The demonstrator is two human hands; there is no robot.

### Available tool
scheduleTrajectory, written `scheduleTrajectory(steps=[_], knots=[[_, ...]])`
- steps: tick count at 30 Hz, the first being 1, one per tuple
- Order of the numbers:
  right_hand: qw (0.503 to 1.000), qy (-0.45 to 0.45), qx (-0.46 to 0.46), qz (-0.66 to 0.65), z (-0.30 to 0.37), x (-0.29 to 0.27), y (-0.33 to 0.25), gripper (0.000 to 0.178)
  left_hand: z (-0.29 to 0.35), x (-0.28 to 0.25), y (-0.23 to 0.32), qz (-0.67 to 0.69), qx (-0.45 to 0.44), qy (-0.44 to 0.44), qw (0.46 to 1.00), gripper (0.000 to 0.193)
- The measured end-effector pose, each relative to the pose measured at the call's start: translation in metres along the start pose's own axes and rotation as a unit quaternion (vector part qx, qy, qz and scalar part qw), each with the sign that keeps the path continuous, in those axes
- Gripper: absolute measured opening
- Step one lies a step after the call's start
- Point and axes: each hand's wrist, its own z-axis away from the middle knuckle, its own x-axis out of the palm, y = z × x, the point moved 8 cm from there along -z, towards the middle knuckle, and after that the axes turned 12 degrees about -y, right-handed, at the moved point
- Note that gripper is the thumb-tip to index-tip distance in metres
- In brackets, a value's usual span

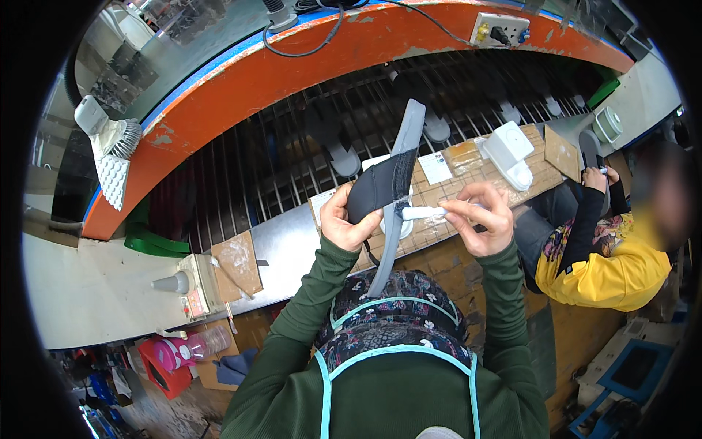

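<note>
My left hand [342, 225] grips a slipper [378, 189] by its black upper, fingers wrapped round the curved strap. Its grey sole [395, 228] is turned on edge, running from far to near above my lap. In my right hand [484, 221], thumb and fingers pinch a slim white-tipped brush [422, 213]. The brush's tip meets the slipper where the black upper joins the sole. Behind both hands lies a narrow work board [439, 192] with a white container [510, 146] on it.
Beyond the board runs a rack of metal rods [241, 168] carrying several soles, under an orange edge [365, 69]. To the right, a co-worker in a yellow top [596, 282] handles a sole. A grey cone [172, 282] and a pink bottle [175, 353] are at left.
</note>
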Motion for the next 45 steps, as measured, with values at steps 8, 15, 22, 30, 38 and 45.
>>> scheduleTrajectory(steps=[8, 15, 22, 30, 38, 45], knots=[[1.0, -0.008, 0.015, -0.009, 0.007, 0.005, 0.003, 0.023, -0.004, 0.003, -0.005, 0.046, 0.012, 0.009, 0.999, 0.017], [0.999, 0.034, 0.002, -0.025, 0.011, 0.009, 0.003, 0.025, -0.004, 0.001, -0.009, 0.055, 0.002, 0.034, 0.998, 0.018], [0.999, 0.026, 0.002, -0.034, 0.014, 0.015, -0.004, 0.025, -0.003, -0.006, -0.011, 0.045, 0.035, 0.051, 0.997, 0.019], [0.993, -0.003, -0.01, -0.117, 0.021, 0.025, -0.012, 0.023, 0.0, -0.008, -0.021, 0.116, 0.032, 0.072, 0.99, 0.015], [0.967, 0.081, 0.129, -0.205, 0.013, 0.028, 0.02, 0.017, 0.003, 0.005, -0.041, 0.216, 0.024, 0.017, 0.976, 0.031], [0.93, -0.025, 0.019, -0.367, 0.024, 0.042, 0.001, 0.019, 0.012, -0.002, -0.045, 0.169, 0.034, 0.011, 0.985, 0.045]])
